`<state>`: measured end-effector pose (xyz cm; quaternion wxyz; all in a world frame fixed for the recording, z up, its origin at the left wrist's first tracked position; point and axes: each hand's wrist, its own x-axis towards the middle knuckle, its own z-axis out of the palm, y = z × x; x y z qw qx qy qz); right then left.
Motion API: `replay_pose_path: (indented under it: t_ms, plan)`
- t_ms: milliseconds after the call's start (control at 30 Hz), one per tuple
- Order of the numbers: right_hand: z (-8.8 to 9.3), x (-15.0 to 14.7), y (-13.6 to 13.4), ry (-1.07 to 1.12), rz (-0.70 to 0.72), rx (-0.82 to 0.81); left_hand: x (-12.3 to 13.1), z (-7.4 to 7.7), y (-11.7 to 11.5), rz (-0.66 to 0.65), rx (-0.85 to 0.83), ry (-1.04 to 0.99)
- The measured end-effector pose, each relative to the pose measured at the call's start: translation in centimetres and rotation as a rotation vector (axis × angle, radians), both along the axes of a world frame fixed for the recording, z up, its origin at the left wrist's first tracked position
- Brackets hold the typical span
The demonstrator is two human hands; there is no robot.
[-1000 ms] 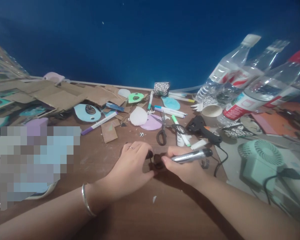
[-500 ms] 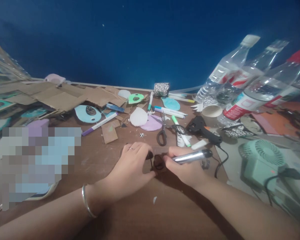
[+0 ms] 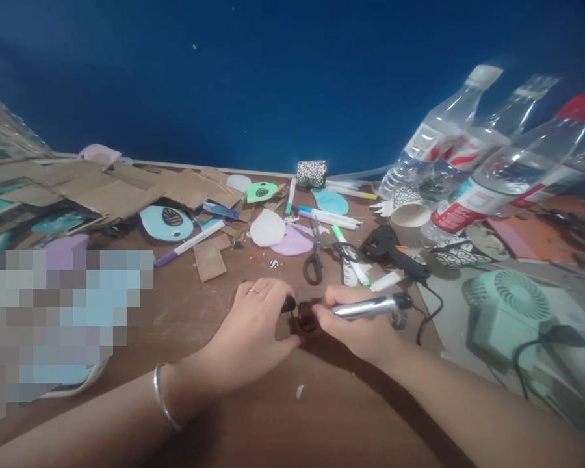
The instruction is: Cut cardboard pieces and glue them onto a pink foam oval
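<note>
My right hand [image 3: 353, 322] is closed round a silver marker [image 3: 368, 307] with a black end, its tip side down at a small brown piece with dark marks [image 3: 307, 316], apparently cardboard. My left hand [image 3: 260, 318] rests on the table with its fingers curled and its thumb at the near edge of that piece, steadying it. A black rounded end, like a marker cap [image 3: 288, 303], pokes out by the left index finger; the rest is hidden. Just beyond the hands lie scissors [image 3: 314, 268] with black handles.
Several capped markers [image 3: 190, 243], painted leaf-shaped cutouts [image 3: 168, 223] and cardboard scraps [image 3: 92, 195] lie behind. A black glue gun [image 3: 394, 253], plastic bottles [image 3: 472, 195] and a green fan [image 3: 509, 318] stand at the right. A pixelated area covers the left. A blue wall [image 3: 273, 84] closes the back.
The view has shifted slightly, so everything sits a little further left. Both hands keep nearly the same pose, with the marker still held over the small piece.
</note>
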<state>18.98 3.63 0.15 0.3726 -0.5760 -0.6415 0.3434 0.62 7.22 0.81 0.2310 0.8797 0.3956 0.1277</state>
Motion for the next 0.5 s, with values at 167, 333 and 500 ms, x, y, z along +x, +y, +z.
replay_pose_path:
  t_ms: [167, 333, 500]
  plan:
    - [0.14, -0.34, -0.27, -0.022, -0.099, 0.033, -0.06, 0.19, -0.05, -0.01, -0.004, -0.003]
    - [0.16, -0.45, -0.37, -0.049, -0.108, 0.037, -0.14, 0.15, -0.01, -0.013, -0.006, -0.004]
    - [0.12, -0.2, -0.23, -0.051, -0.134, 0.043, -0.09, 0.16, -0.03, -0.007, -0.002, -0.003]
